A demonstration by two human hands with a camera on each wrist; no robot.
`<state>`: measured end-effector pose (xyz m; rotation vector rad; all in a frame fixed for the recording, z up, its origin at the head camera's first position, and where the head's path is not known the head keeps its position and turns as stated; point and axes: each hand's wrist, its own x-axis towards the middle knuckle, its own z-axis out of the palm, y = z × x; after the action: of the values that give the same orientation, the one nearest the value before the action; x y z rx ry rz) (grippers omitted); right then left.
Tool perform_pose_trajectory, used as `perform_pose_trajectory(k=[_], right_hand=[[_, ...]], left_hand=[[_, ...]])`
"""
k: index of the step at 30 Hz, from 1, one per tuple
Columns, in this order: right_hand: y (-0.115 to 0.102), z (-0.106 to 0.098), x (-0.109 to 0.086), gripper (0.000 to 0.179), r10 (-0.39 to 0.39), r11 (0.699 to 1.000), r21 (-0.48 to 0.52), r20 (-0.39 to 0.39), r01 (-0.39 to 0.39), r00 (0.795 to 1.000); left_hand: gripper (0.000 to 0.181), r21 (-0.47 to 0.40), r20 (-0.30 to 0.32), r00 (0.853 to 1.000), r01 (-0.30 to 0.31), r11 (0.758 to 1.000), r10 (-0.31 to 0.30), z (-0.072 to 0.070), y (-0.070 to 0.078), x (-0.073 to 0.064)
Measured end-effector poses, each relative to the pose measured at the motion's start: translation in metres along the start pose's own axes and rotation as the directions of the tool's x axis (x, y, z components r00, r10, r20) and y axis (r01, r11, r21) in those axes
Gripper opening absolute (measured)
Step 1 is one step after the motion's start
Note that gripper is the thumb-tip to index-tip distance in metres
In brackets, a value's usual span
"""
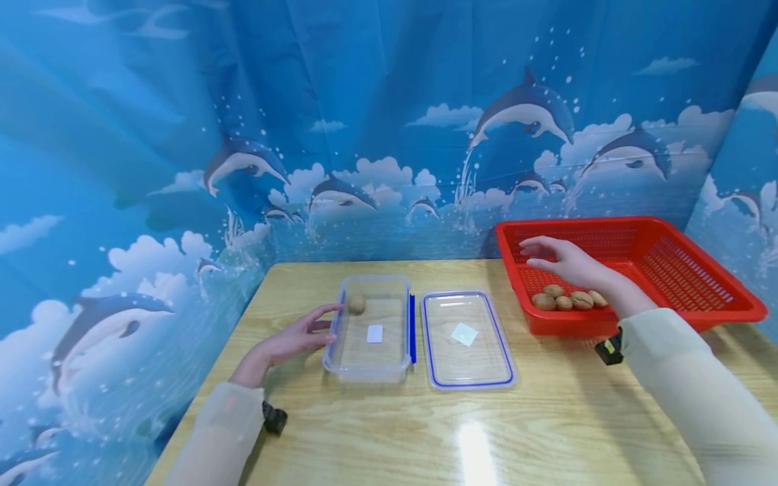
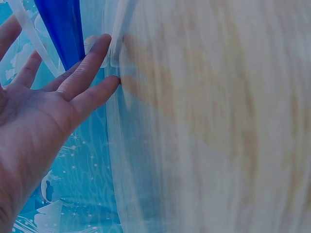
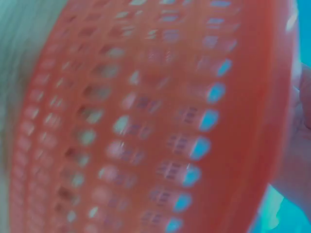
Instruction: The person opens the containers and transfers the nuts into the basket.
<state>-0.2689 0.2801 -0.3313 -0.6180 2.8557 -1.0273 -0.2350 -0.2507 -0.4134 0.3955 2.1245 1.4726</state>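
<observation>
A clear plastic box (image 1: pixel 389 361) stands on the table with a single walnut (image 1: pixel 356 304) in its far left part. Along its left wall is my left hand (image 1: pixel 299 336), fingers spread and fingertips right at the wall. In the left wrist view those fingers (image 2: pixel 87 68) look straight, with nothing held. My right hand (image 1: pixel 565 261) is over the left part of a red basket (image 1: pixel 723 316), its fingers loosely bent and nothing between them. Below it several walnuts (image 1: pixel 581 300) lie gathered at the basket's near left. The right wrist view mostly shows the basket's slotted wall, hiding most of the hand.
Between box and basket lies a clear lid (image 1: pixel 468 368) with a blue seal, flat on the wooden table (image 1: pixel 389 432). A blue latch flap (image 1: pixel 412 329) sticks out from the box's right side. A dolphin-print curtain (image 1: pixel 389 135) hangs behind and at both sides.
</observation>
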Motion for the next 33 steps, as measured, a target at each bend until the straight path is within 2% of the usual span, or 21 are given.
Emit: perform_pose_trajectory(k=[7,14,21,27,31,33], right_hand=[[-0.03,0.009,0.008,0.047,-0.083,0.994,0.077,-0.001,0.082,0.997],[-0.05,0.03,0.023,0.046,-0.154,0.978,0.142,0.004,0.152,0.988],[-0.068,0.059,0.039,0.042,-0.218,0.949,0.239,0.028,0.205,0.976],[-0.081,0.087,0.053,0.041,-0.282,0.924,0.283,0.055,0.256,0.958],[-0.09,0.107,0.062,0.041,-0.289,0.922,0.291,0.076,0.256,0.954],[-0.095,0.117,0.067,0.041,-0.27,0.929,0.285,0.089,0.235,0.959]], left_hand=[[0.068,0.001,-0.006,1.0,0.002,1.0,-0.002,0.001,0.0,0.0],[0.067,-0.004,-0.004,1.0,-0.001,1.0,0.001,0.001,0.0,0.0],[0.068,-0.013,-0.001,1.0,-0.005,1.0,0.004,0.001,0.0,0.0],[0.069,-0.01,-0.004,1.0,0.004,1.0,-0.004,0.001,0.0,0.0],[0.069,-0.003,-0.004,1.0,0.009,1.0,-0.009,0.0,0.0,0.0],[0.07,0.0,-0.001,1.0,0.007,1.0,-0.007,0.0,0.0,0.0]])
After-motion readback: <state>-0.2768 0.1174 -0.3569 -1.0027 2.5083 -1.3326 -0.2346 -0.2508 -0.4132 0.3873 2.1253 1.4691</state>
